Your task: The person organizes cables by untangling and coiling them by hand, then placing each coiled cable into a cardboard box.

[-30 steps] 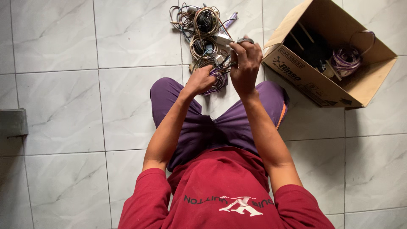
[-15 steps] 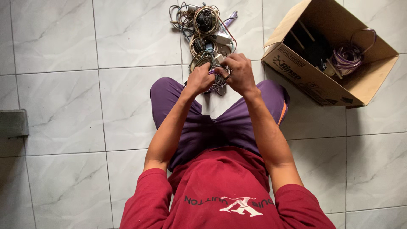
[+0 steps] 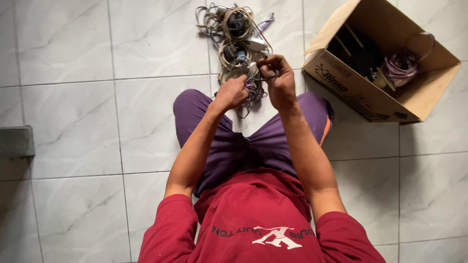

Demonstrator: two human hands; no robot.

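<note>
At the far left edge of the frame, a grey block [image 3: 15, 141] is seen lying on the pale marbled floor tiles [image 3: 73, 122]. Toward the centre, the left hand [image 3: 231, 93] is held closed over a strand of the tangled cables [image 3: 237, 45], which are piled on the floor in the upper middle of the frame, just beyond the knees of the purple trousers [image 3: 253, 146]. Just to the right of it, the right hand [image 3: 279, 80] is raised slightly higher, its grip pinched on a thin dark cable [image 3: 266, 77] that is stretched between the two hands (which strand of the heap it belongs to cannot be told). Small adapters and plugs are mixed into the coils. At the bottom centre, a dark red shirt [image 3: 258, 224] is seen. In the upper right, an open cardboard box [image 3: 360, 92] is tipped on the floor, and a coil of purple wire [image 3: 400, 65] is held inside it among darker items.
</note>
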